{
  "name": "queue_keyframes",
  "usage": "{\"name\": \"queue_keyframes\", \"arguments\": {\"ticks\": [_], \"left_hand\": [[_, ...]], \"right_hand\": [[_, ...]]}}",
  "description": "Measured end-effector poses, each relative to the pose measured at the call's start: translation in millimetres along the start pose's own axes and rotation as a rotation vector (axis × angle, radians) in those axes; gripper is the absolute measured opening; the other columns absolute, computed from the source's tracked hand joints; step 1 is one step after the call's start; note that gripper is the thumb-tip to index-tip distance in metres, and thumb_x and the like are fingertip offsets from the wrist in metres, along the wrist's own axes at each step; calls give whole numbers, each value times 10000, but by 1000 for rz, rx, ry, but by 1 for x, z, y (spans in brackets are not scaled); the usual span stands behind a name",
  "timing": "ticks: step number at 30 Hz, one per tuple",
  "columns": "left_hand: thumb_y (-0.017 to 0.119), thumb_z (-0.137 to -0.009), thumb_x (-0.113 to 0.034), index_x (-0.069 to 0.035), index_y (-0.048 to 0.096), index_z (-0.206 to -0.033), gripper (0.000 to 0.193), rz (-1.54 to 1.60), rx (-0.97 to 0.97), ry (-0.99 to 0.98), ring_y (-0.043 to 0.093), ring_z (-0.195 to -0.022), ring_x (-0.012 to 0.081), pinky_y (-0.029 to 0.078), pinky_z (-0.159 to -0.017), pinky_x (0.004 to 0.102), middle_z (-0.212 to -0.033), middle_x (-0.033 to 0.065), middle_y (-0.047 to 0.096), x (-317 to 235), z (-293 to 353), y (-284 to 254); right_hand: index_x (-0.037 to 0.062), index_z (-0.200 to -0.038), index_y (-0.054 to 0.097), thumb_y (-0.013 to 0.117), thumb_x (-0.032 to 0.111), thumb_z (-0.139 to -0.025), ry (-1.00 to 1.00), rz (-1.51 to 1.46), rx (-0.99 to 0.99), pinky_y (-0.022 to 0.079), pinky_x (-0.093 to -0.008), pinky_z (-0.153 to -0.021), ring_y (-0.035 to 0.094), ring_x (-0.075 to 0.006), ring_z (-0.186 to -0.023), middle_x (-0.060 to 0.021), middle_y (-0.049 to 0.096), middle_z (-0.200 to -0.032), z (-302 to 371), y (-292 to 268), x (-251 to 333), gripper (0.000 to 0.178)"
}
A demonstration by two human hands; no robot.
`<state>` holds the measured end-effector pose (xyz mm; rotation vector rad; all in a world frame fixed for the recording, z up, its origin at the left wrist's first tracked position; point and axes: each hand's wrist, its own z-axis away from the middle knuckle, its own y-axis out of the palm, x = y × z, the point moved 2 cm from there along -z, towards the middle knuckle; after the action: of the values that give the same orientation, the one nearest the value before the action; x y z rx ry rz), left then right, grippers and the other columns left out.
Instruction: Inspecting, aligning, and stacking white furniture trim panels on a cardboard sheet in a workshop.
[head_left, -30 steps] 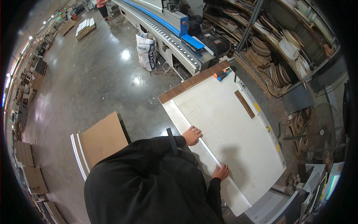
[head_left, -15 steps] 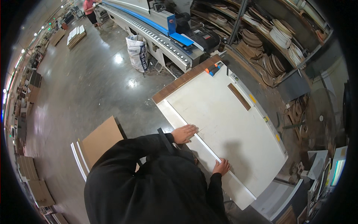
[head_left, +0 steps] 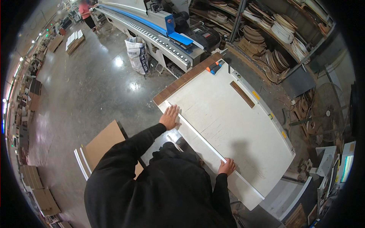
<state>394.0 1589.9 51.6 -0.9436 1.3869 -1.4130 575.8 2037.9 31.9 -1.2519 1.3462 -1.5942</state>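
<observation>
White strip (head_left: 205,141) lies on pale board (head_left: 216,114). Left hand (head_left: 170,117): flat, fingers extended, toward far end. Right hand (head_left: 227,166): clamped on strip, nearer.

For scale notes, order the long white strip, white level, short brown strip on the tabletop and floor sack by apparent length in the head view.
1. White strip
2. White level
3. Brown strip and sack: too alike to rank

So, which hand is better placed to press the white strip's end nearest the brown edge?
Probably the left hand: it is near that end; the right hand is farther along the white strip.
</observation>
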Motion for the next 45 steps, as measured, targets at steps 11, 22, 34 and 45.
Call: {"name": "queue_keyframes", "arguments": {"ticks": [11,22,34,45], "left_hand": [[602,-929,-620,-229,234,-1643,894,93,27,177,216,-1548,427,238,-1243,567,-1697,149,223,-72,38,0],[651,-939,-527,-168,209,-1648,910,74,115,-96,171,-1557,448,207,-1261,523,-1701,222,142,3,14,-11],[752,-869,-491,15,111,-1618,1108,198,251,-175,685,-1062,503,584,-900,494,-1647,386,21,-18,9,-13],[760,-856,-474,13,186,-1605,1062,189,201,-100,700,-1040,474,599,-864,482,-1642,395,33,-13,11,-12]], "right_hand": [[196,-1022,659,822,246,-809,22,-55,-1,399,-458,-993,572,-293,-1118,-34,625,-1096,-2,-1,-1,272],[199,-966,646,872,243,-760,134,-40,146,405,-478,-988,574,-291,-1122,-15,638,-1061,-17,-1,0,308],[216,-999,641,873,245,-750,105,-50,64,371,-479,-1035,559,-276,-1147,7,635,-1080,-13,2,0,342],[210,-1009,666,879,277,-742,135,-53,126,375,-463,-1035,560,-271,-1133,0,647,-1080,-17,1,-1,348]]}}
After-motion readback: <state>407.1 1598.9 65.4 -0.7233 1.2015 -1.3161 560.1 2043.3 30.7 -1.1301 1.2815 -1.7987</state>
